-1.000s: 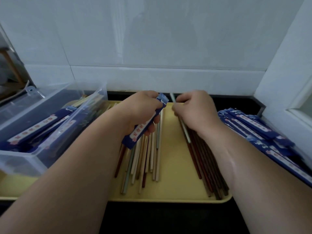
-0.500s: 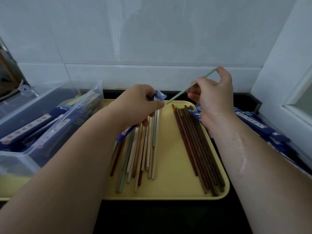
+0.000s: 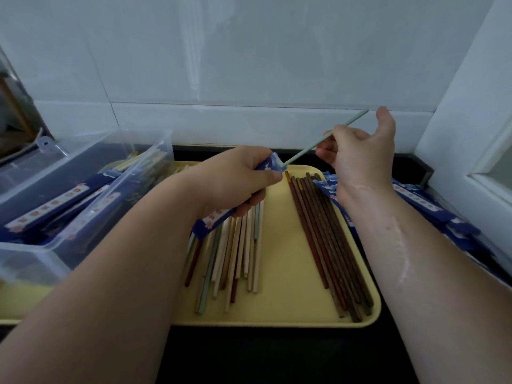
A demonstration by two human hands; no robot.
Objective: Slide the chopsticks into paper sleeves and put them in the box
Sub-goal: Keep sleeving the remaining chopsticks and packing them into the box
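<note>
My left hand [image 3: 238, 178] grips a blue paper sleeve [image 3: 212, 221] over the yellow tray [image 3: 282, 309], its open mouth pointing right. My right hand [image 3: 360, 153] pinches a pale green chopstick [image 3: 307, 149] that slants up to the right; its lower tip sits at the sleeve's mouth. A clear plastic box [image 3: 47, 239] at the left holds several sleeved chopsticks. Loose pale chopsticks [image 3: 235, 259] and dark brown chopsticks [image 3: 327, 245] lie on the tray.
A pile of empty blue sleeves [image 3: 432, 214] lies right of the tray, partly under my right forearm. White tiled wall stands behind, a white frame at the right. The counter is black, with its front edge below the tray.
My right hand lifted the green chopstick off the tray, raised it up and to the right, and brought its tip to the sleeve's mouth. My left hand kept hold of the sleeve.
</note>
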